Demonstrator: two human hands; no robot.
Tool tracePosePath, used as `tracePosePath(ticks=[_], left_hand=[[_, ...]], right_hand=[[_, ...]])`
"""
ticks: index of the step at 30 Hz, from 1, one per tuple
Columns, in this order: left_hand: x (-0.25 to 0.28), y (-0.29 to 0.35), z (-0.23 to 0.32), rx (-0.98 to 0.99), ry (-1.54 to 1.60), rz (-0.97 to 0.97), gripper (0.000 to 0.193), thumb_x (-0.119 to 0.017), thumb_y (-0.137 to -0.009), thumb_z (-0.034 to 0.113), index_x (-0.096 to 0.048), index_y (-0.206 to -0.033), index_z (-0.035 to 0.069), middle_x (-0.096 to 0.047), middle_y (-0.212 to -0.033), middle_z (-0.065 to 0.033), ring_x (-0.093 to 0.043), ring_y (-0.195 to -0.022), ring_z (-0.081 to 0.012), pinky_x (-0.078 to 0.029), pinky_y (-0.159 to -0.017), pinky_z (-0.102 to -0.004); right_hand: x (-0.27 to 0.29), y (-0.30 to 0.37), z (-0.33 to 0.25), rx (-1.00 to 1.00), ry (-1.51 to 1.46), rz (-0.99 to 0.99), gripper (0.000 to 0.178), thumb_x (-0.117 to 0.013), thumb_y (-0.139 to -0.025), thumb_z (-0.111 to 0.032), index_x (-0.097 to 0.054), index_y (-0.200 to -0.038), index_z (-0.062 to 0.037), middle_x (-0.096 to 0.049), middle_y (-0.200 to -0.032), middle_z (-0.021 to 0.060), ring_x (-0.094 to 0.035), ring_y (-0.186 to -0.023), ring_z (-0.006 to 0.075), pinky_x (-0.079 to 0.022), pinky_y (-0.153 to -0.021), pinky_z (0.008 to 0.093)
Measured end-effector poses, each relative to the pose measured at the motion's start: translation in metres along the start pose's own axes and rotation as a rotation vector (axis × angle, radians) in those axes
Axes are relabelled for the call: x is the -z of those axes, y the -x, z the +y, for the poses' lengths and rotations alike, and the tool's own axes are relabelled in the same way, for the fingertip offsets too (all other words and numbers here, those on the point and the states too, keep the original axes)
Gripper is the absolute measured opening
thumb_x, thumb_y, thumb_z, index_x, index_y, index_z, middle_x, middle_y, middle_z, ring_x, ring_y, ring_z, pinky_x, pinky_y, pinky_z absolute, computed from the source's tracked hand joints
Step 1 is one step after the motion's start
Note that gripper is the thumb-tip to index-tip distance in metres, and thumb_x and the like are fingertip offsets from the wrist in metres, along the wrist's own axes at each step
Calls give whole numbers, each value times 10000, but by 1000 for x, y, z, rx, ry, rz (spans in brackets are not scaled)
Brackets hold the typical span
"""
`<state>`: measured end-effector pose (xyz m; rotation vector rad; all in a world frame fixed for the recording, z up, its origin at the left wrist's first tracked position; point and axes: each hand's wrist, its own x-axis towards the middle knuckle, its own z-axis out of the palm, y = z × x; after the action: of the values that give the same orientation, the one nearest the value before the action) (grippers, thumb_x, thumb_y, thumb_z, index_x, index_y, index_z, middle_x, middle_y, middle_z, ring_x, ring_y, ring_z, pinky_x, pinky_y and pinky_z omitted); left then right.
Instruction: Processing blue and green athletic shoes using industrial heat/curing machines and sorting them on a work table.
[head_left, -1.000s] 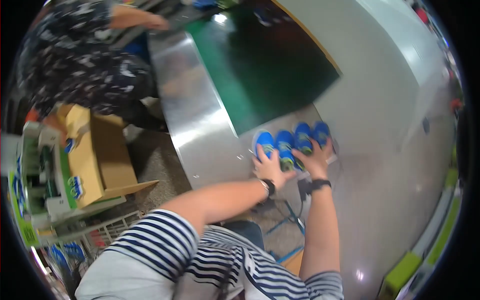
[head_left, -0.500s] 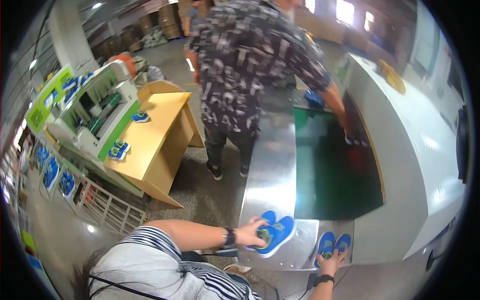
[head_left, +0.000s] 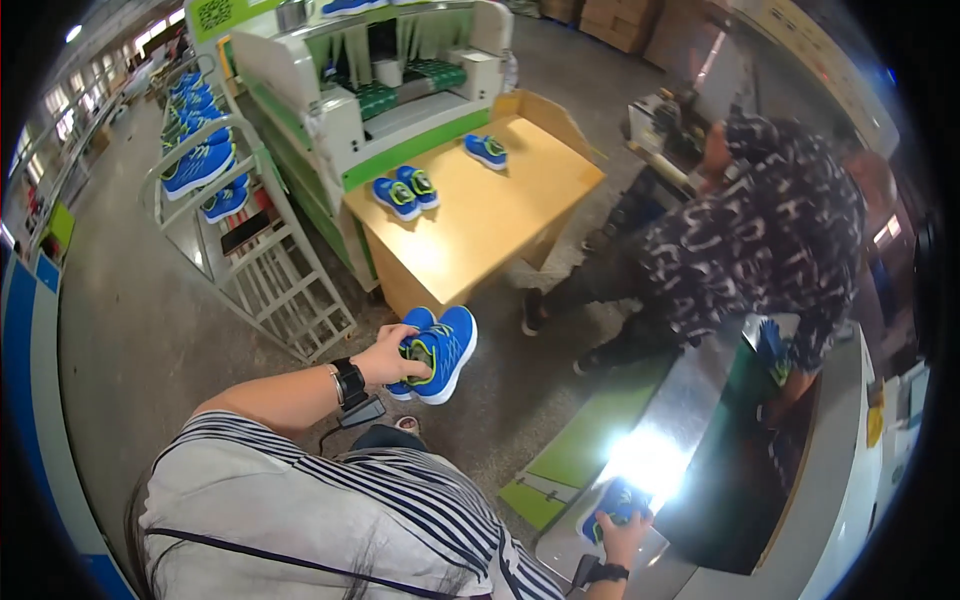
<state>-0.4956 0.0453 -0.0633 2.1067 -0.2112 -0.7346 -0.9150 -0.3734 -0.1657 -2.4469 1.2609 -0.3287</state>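
Held out in front of me, over the floor, is a pair of blue sneakers (head_left: 452, 350) with white soles and lime-green trim. My left hand (head_left: 388, 360) is closed round them at the shoe openings. At the lower right, my right hand (head_left: 624, 535) grips a second pair of blue sneakers (head_left: 622, 496), at the near end of a shiny metal ledge (head_left: 690, 405). Strong glare lies just beyond that pair. A dark green conveyor belt (head_left: 735, 500) runs beside the ledge.
Ahead, a wooden table (head_left: 440, 235) carries several blue sneakers (head_left: 397, 198) before a white-and-green machine (head_left: 350, 130). Left of it stands a white metal rack (head_left: 275, 285) with more shoes. A co-worker (head_left: 750, 230) bends over the belt at right, an arm reaching down to it.
My view has turned left. My left hand has lifted its sneakers off the metal ledge and carried them left. My right hand remains on its pair at the ledge. The co-worker now bends lower.
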Motion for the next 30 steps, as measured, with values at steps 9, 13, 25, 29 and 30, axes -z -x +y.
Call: tracePosePath(ticks=[9,13,25,29,30], left_hand=[[109,-16,-67,183,261,199,875,-849,-669,339,-451,-1390,45,-309,-1420,-180,-346,-1344,-320,-331,-1134,-383],[120,-42,-80,143,353,247,881,-845,-679,345,-440,-1398,38,-302,-1432,-178,-324,-1369,-316,-312,-1144,-384],[108,-197,28,6,181,248,863,-847,-662,386,-472,-1359,42,-281,-1485,-254,-277,-1428,-389,-286,-1172,-400],[92,-254,54,37,193,334,906,-841,-619,415,-481,-1360,39,-276,-1466,-320,-278,-1413,-457,-291,-1175,-430],[83,-273,54,30,137,390,903,-834,-615,411,-481,-1364,52,-259,-1468,-342,-284,-1397,-492,-304,-1168,-440]], right_hand=[[-72,-124,-335,556,-76,-345,650,-883,-585,-344,-618,-1056,16,-313,-1499,224,-397,-1282,485,-407,-1045,537],[-115,-193,-440,729,-64,-364,671,-877,-594,-388,-615,-1076,-1,-295,-1508,250,-407,-1272,494,-401,-1057,523],[-229,-386,-649,927,41,-503,779,-880,-605,-410,-614,-1189,31,-316,-1511,258,-417,-1292,483,-413,-1056,513],[-296,-430,-649,1012,53,-460,750,-871,-627,-418,-612,-1216,-33,-285,-1545,223,-441,-1212,508,-459,-1005,510],[-316,-441,-641,1016,38,-419,754,-862,-647,-427,-608,-1237,-32,-251,-1569,223,-396,-1263,523,-411,-1047,540]])
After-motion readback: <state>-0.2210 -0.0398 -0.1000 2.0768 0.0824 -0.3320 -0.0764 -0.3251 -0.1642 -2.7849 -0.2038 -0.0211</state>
